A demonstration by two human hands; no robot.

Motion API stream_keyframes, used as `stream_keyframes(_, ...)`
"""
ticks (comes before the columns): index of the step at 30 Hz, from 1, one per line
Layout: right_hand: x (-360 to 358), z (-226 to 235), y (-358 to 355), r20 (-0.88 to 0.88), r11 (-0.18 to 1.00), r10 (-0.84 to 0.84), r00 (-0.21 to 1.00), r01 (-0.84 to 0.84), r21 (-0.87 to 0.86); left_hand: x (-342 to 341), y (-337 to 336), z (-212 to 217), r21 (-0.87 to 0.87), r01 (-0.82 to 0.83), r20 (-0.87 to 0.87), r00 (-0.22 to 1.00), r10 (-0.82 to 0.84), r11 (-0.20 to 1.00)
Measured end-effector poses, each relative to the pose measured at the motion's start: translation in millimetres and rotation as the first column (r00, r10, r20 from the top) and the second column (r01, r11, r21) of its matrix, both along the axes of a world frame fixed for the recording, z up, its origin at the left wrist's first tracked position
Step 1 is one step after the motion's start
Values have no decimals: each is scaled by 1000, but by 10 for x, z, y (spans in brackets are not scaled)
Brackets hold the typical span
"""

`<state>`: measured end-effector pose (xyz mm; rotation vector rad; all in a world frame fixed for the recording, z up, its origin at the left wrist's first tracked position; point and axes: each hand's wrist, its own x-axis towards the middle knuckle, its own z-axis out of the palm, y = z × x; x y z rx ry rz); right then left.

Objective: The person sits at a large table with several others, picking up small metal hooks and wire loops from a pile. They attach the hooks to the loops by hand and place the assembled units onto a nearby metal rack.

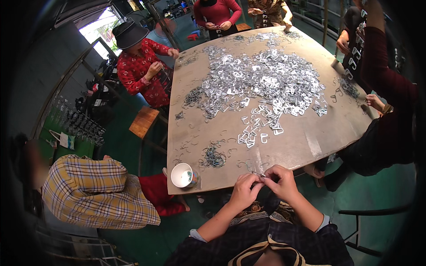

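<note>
**While ringed by co-workers, holding a small metal piece [259, 174] at the bench's near edge**

Shows green floor [324, 208] all around, then a broad tan bench [310, 137] filling the middle of the view. Carries on it a wide heap of silvery hook-shaped pieces [266, 82], thinning to scattered ones toward the near side.

Includes, at lower left, a person in a yellow plaid shirt [91, 190] and, beyond, a person in a red patterned top [137, 71] and dark visor, with hands near the bench edge. Adds two people across the far side, one in a red top [217, 11], plus a dark red sleeve [384, 75] at right.

Has a wooden stool [144, 120] beside the left edge of the bench.

Brings the left hand [244, 190] and the right hand [282, 181] together at the near edge, with fingers drawn narrow and pinching the small metal piece between both. Cannot tell its full shape, partly covered as seen here.

Offers also a white cup [178, 174] at the near left corner, with something greenish inside, then a tangle of dark wire pieces [213, 157] near the cup, and finally a few thin loose wires [242, 165] just past the left hand.
</note>
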<state>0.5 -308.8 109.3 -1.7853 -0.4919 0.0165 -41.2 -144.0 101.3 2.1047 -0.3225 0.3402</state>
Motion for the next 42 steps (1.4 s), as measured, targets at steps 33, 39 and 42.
stream_keyframes(33, -214, -125, 33, 68, 1000, 8, 998, -7, -22, 993, 1272, -268, 556, -462, 217, 883, 415, 692)
stream_keyframes(39, -252, -148, 28, 56, 1000, -1, 998, 2, -14, 1098, 1161, -745, 616, -286, 210, 958, 197, 734)
stream_keyframes(42, -267, -193, 15, 54, 1000, -6, 999, 7, -8, 1126, 1156, -751, 654, -280, 211, 959, 187, 703)
